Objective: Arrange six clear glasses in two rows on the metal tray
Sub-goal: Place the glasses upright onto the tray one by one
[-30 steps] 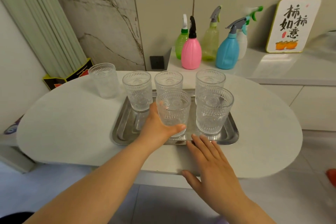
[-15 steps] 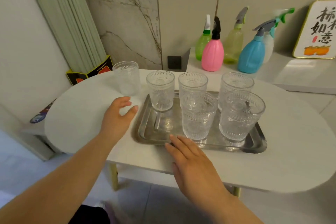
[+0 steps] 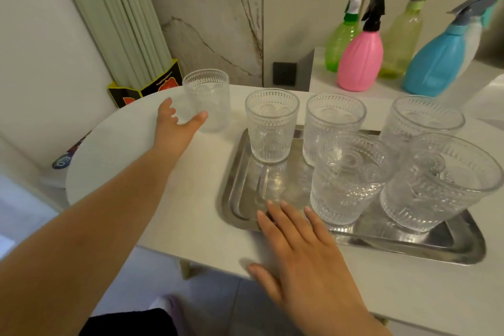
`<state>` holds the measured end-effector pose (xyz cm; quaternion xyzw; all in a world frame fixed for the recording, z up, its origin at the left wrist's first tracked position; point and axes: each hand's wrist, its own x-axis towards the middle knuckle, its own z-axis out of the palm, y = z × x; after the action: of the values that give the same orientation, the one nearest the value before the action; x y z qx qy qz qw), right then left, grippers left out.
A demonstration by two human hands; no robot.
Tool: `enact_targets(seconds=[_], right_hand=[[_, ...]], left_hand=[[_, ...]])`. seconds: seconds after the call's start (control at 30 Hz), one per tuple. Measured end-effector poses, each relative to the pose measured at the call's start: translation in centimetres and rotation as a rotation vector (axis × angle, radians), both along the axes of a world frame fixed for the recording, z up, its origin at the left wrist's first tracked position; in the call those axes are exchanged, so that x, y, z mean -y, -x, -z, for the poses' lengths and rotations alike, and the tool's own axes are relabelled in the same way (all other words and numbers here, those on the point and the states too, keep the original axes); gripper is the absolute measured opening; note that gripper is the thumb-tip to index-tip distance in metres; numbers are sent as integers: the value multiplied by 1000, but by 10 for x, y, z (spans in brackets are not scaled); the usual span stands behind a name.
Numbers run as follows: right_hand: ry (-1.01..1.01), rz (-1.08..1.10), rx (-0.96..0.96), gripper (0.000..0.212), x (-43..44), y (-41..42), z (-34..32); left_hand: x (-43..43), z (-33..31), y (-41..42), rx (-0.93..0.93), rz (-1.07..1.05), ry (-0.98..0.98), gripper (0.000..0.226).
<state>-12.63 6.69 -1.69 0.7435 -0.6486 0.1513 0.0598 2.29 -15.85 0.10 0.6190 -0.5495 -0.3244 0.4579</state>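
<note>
Things that were hard to see

The blue spray bottle (image 3: 441, 63) at the upper right was blurry and cut by the edge. The back right glass (image 3: 425, 120) was half hidden.

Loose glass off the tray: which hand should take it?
Left. The left hand is open right beside the loose glass. The right hand lies flat at the tray edge, near the empty front-left spot, steadying it.
</note>
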Motion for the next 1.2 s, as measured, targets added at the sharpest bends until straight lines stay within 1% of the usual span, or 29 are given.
enact_targets(seconds=[0.07,0.17,0.27,0.53,0.63,0.73,0.8,0.9,0.97,1.1,1.2], right_hand=[[16,-9,0,61,1,0,2],[22,-13,-12,61,2,0,4],[11,-4,-21,61,2,1,4],[-15,8,-13,60,-1,2,1],[-18,2,0,60,-3,4,-1],[36,-33,40,57,-7,7,-4],[74,-52,46,53,-11,10,-6],[133,-66,71,44,-18,19,-9],[140,-72,109,49,-24,27,-8],[178,-73,171,38,-37,45,-6],[226,-73,196,34,-43,55,-5]], left_hand=[[11,1,5,-13,42,-1,86],[20,3,14,-54,116,30,94],[24,5,25,-52,106,92,97],[8,2,24,16,-34,100,86],[-14,-4,14,-1,-76,119,84],[-41,-15,4,-21,-80,150,83],[-63,-22,1,-43,-31,172,79],[-96,-27,5,-83,103,162,79],[-113,-27,14,-78,169,136,80],[-138,-23,38,-60,249,96,80],[-148,-19,50,-50,281,78,78]])
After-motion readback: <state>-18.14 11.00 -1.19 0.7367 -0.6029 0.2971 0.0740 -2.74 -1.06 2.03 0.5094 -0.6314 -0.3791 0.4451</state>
